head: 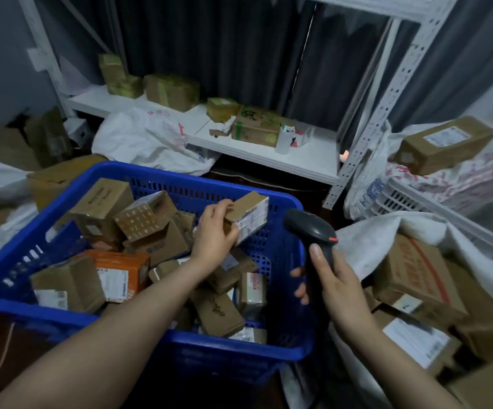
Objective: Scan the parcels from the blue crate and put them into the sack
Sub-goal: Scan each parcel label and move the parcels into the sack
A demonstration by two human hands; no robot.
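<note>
A blue crate (156, 172) in front of me holds several brown cardboard parcels and one orange box (121, 271). My left hand (214, 231) grips a small brown parcel (251, 215) with a white label, lifted above the crate's right side. My right hand (332, 283) holds a black barcode scanner (313, 231) by its handle, its head pointing toward that parcel. At the right lies an open white sack (366, 240) with several parcels inside.
A white metal shelf (268, 154) behind the crate carries boxes and a paper cup. A second white sack (139, 140) slumps at the back left. A long parcel (446, 144) rests on a white basket at the far right. Loose cartons lie left of the crate.
</note>
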